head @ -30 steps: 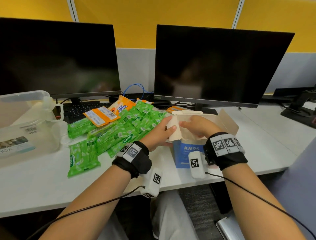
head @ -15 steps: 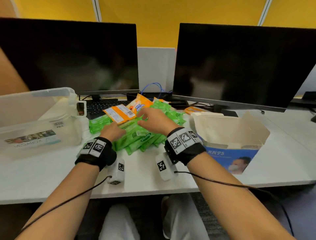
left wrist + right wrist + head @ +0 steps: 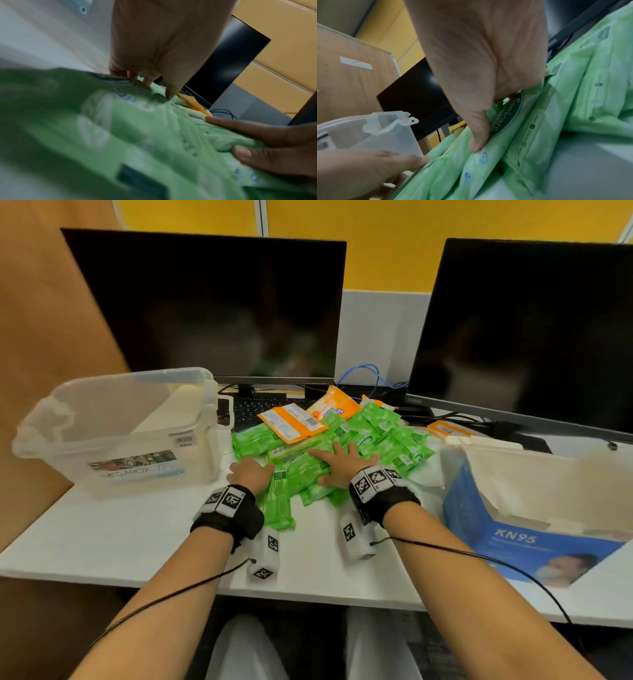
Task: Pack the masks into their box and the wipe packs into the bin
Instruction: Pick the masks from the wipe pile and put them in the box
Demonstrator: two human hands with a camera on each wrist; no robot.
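A heap of green wipe packs lies mid-desk, with orange wipe packs on its far side. My left hand curls into the heap's left edge, its fingers tucked against the packs. My right hand spreads over the top, and its thumb and forefinger pinch several packs. The clear plastic bin stands open and empty on the left. On the right is the blue KN95 mask box with its flaps up. I cannot make out what is inside it.
Two dark monitors stand behind the heap, with a keyboard and cables beneath them. A brown partition closes off the left side. Bare white desk runs along the front edge.
Both hands left the mask box, where they held a white pack, and moved left onto the green wipe heap. Now they close on it from both sides. The view has swung left.
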